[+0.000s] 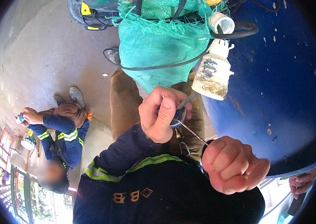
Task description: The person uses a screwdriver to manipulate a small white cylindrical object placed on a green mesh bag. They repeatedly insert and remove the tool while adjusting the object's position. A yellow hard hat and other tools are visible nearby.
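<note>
My left hand [159, 114] is closed around a small blue round part [178, 118], with the thumb on its near side. A thin metal pin tip shows between the fingers, and a grey strip [187, 100] sticks out beside them. My right hand [236, 165] makes a fist around what looks like a screwdriver [192, 133]. Its thin shaft runs up and left to the blue part; the fist hides most of the dark handle. Just below the blue part hang a small brass-coloured fitting and a metal carabiner [184, 148], against my trousers.
A green mesh sack [158, 48] stands ahead, crossed by a black cable [158, 68]. Beside it, a dirty white plastic bottle [212, 76] leans against a large blue surface [270, 86]. Another person [66, 127] squats at left; someone's hand [303, 182] shows at lower right.
</note>
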A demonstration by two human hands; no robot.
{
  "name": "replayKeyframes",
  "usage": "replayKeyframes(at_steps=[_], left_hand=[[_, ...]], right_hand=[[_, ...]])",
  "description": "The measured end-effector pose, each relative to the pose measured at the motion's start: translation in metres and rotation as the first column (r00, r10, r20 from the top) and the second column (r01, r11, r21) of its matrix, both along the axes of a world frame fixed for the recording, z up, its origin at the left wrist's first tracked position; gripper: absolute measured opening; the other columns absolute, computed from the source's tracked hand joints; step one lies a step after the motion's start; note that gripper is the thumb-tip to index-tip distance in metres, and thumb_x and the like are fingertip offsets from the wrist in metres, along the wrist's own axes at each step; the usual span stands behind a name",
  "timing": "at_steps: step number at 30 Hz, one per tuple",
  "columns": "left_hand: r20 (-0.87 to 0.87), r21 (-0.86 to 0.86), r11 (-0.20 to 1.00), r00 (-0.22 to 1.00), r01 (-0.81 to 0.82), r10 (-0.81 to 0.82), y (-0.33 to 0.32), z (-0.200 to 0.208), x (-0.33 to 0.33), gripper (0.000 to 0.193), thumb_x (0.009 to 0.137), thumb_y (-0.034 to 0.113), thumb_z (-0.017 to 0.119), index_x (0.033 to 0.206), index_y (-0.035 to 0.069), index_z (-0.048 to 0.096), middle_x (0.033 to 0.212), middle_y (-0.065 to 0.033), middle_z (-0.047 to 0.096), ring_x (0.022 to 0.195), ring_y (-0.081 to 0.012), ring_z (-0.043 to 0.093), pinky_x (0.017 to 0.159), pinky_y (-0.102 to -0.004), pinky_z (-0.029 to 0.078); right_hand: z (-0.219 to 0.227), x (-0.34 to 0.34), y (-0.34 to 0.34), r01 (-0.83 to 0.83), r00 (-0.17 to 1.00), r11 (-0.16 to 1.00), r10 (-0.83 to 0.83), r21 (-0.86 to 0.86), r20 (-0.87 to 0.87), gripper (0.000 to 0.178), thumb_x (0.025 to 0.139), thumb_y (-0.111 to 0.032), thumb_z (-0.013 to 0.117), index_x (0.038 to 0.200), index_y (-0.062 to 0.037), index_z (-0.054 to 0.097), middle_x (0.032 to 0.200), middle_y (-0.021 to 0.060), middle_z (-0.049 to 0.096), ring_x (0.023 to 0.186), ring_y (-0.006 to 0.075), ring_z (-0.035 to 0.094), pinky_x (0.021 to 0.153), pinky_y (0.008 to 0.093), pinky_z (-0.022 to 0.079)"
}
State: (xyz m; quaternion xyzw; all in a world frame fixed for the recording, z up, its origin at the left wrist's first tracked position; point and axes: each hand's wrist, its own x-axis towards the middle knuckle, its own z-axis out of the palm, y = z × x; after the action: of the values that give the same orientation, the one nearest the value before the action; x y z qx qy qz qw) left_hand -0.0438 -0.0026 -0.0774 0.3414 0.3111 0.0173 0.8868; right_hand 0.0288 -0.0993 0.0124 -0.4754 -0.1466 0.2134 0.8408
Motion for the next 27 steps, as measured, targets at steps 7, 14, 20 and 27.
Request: replayKeyframes(at_steps=[7,14,20,27], left_hand=[[-0.128,-0.266,0.919,0.935,0.290,-0.332,0.018,-0.003,-0.010,0.032,0.094,0.029,0.044,0.080,0.002,0.051,0.069,-0.0057,0.058,0.058,-0.0109,0.055,0.050,-0.0243,0.042],[-0.102,-0.592,0.645,0.748,0.484,-0.656,0.046,-0.017,0.004,0.033,0.093,0.032,0.045,0.080,0.002,0.048,0.069,-0.0088,0.058,0.049,-0.0135,0.054,0.044,-0.0240,0.042],[-0.177,-0.647,0.721,0.871,0.248,-0.459,0.042,-0.017,-0.006,0.032,0.092,0.033,0.042,0.081,0.003,0.047,0.071,-0.0137,0.058,0.049,-0.0191,0.055,0.046,-0.0278,0.044],[-0.186,-0.686,0.720,0.931,0.105,-0.314,0.031,-0.005,-0.009,0.037,0.092,0.038,0.038,0.082,0.003,0.045,0.072,-0.0176,0.058,0.049,-0.0224,0.056,0.046,-0.0306,0.045]], right_hand=[[-0.012,0.013,0.006,-0.320,0.923,0.947,0.310,0.009,0.228,0.013,0.067,0.014,0.060,0.070,0.0011,0.060,0.044,-0.0033,0.028,0.035,0.0080,0.025,0.033,0.0249,0.017],[-0.023,0.013,0.018,-0.508,0.786,0.855,0.510,-0.105,0.349,0.015,0.064,0.008,0.065,0.076,-0.0004,0.062,0.048,-0.0038,0.026,0.038,0.0086,0.025,0.035,0.0245,0.019],[-0.016,0.019,0.012,-0.336,0.832,0.869,0.455,-0.364,0.318,0.022,0.068,-0.013,0.066,0.085,-0.0023,0.058,0.064,0.0030,0.040,0.049,0.0148,0.038,0.045,0.0290,0.032],[-0.005,0.010,-0.001,0.079,0.974,0.815,0.058,-0.574,0.217,0.061,0.062,-0.022,0.081,0.104,-0.0107,0.038,0.084,0.0045,0.044,0.058,0.0118,0.042,0.051,0.0266,0.035]])
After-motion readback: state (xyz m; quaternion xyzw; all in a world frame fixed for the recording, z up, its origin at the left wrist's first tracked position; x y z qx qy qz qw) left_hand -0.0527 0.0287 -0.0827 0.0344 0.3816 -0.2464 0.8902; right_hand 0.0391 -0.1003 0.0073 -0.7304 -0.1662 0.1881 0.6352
